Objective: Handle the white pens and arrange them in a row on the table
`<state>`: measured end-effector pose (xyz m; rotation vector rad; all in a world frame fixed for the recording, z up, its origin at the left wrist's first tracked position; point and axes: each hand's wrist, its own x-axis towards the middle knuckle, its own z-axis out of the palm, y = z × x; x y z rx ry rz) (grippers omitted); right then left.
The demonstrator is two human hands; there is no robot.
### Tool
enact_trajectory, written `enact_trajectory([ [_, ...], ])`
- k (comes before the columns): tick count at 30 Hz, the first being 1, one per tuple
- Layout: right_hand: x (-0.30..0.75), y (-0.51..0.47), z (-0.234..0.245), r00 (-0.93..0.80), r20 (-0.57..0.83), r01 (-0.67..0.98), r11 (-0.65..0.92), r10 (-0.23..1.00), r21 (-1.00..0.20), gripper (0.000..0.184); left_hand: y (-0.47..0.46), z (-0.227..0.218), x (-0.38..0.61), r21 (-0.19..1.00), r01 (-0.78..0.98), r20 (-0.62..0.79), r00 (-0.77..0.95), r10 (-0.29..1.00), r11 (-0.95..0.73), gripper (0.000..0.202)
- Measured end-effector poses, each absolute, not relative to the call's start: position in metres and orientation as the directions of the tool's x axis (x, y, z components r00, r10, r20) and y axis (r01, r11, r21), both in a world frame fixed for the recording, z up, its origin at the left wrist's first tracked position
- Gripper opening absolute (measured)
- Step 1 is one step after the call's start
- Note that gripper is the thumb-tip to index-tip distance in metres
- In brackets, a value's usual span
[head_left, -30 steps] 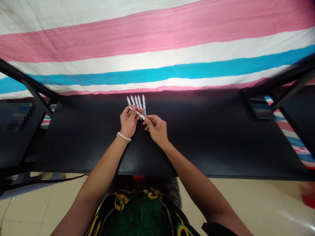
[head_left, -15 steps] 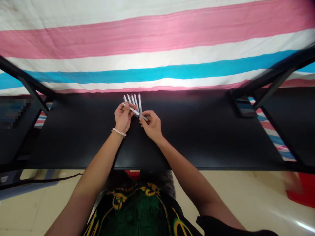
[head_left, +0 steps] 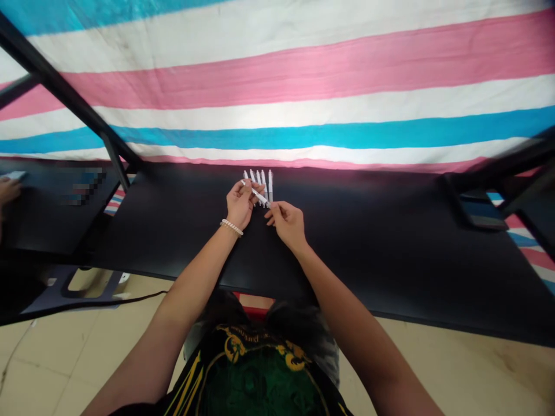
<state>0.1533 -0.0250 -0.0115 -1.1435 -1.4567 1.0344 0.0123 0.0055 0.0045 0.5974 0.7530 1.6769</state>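
Note:
A white pen [head_left: 259, 196] lies slantwise between my two hands. My left hand [head_left: 240, 205], with a pale coiled band [head_left: 231, 227] at its wrist, is closed round the pen's upper end. My right hand [head_left: 289, 224] pinches its lower end, and the fingers cover the tip. Just behind the held pen, several more white pens [head_left: 271, 182] rest side by side on the black table [head_left: 359, 242]. My left fingers hide part of that row.
Black metal bars [head_left: 93, 112] slant up at the left and right of the table. Striped sheeting [head_left: 303, 86] hangs along the back. Another person's hand [head_left: 9, 189] is at a neighbouring table on the far left. A dark cable [head_left: 143, 297] runs below the front edge.
The view has turned to the left, so the table and hands appear further right. The other person's hand has come into view. The pen's grey lower part now shows less beside my right fingers.

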Motion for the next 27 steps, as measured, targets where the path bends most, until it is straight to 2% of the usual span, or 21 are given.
enact_trajectory([
  [13, 0.1522, -0.0245, -0.0121, -0.085, 0.247, 0.185, 0.259, 0.965, -0.948, 0.040, 0.0057, 0.0072, 0.0155, 0.735, -0.670, -0.059, -0.220, 0.974, -0.107, 0.022],
  [16, 0.1519, -0.0234, -0.0134, -0.037, 0.272, 0.225, 0.273, 0.962, -0.936, 0.045, 0.0074, 0.0051, 0.0165, 0.725, -0.679, -0.075, -0.243, 0.967, -0.115, 0.025],
  [19, 0.1520, -0.0210, -0.0158, -0.058, 0.254, 0.237, 0.260, 0.965, -0.936, 0.041, 0.0100, 0.0015, 0.0164, 0.710, -0.693, -0.056, -0.233, 0.971, -0.125, 0.032],
  [22, 0.1522, -0.0198, -0.0174, -0.039, 0.267, 0.260, 0.268, 0.963, -0.928, 0.045, 0.0108, -0.0010, 0.0155, 0.709, -0.689, -0.018, -0.231, 0.973, -0.150, 0.036],
  [27, 0.1519, -0.0222, -0.0162, -0.072, 0.257, 0.232, 0.267, 0.964, -0.935, 0.043, 0.0090, 0.0003, 0.0148, 0.713, -0.686, -0.026, -0.236, 0.972, -0.148, 0.032],
])
